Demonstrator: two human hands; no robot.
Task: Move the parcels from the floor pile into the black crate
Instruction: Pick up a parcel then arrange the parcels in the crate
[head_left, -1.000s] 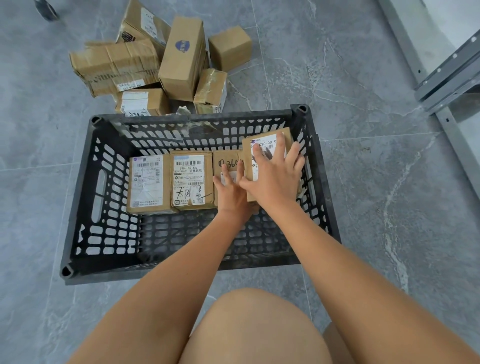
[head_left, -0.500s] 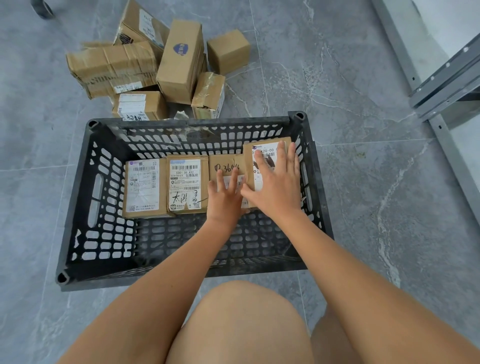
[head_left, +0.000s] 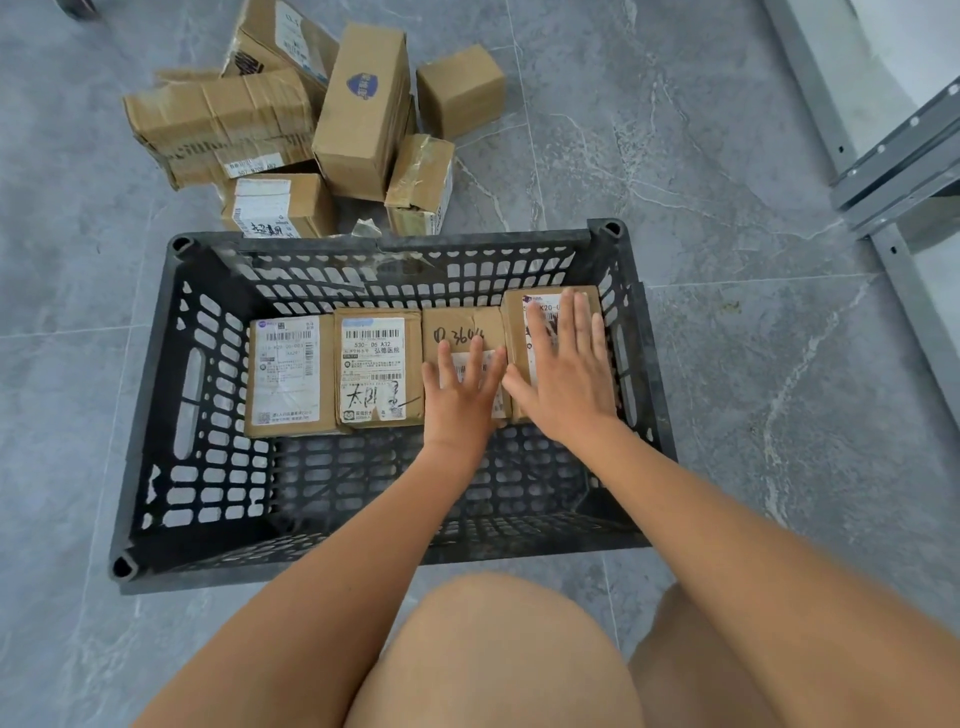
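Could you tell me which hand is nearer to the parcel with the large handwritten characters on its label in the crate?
Left. The left hand lies flat on the neighbouring parcel, right beside the handwritten-label parcel. The right hand rests one parcel further right.

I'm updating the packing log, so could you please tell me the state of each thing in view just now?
black crate: on the floor, four parcels in one row inside.
rightmost parcel: flat, under the right hand.
handwritten parcel: flat, under the left hand.
left hand: fingers straight, pressing.
right hand: fingers straight, pressing.
floor pile: parcels heaped beyond the crate, untouched.
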